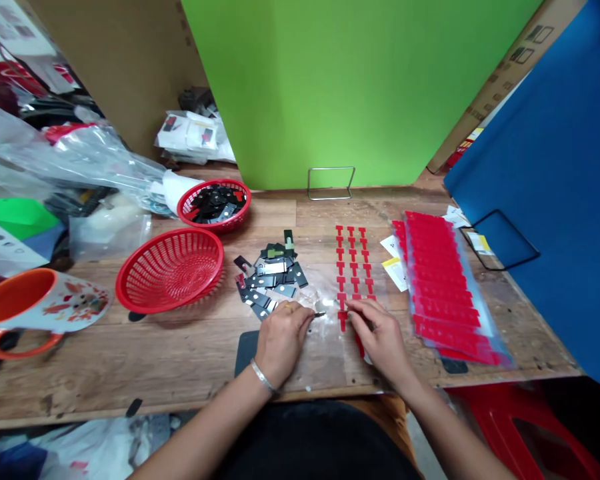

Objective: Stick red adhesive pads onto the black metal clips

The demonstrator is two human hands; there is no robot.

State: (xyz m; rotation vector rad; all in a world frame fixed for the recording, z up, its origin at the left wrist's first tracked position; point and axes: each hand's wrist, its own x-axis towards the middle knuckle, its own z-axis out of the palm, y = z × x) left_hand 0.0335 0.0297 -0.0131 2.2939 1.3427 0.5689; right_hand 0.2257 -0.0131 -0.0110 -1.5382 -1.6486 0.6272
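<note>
My left hand (pixel 283 337) pinches a small dark flat piece (pixel 320 314) between thumb and fingertips, low over the table. Just above that hand lies a loose heap of black and silver flat strips (pixel 273 280). My right hand (pixel 383 337) has thumb and index finger closed at the edge of a red T-shaped sticker (pixel 343 321), the lowest of the left row on a clear sheet. Further red T-shaped stickers (pixel 355 285) stand in rows up the sheet. Something red shows partly beneath my right hand.
A red basket (pixel 170 272) stands left of the heap; a smaller red basket (pixel 214 207) behind it holds black pieces. An orange-and-white mug (pixel 75 300) is at far left. Stacked sheets of red stickers (pixel 443 287) lie right. Green (pixel 330 93) and blue boards (pixel 540 173) rise behind.
</note>
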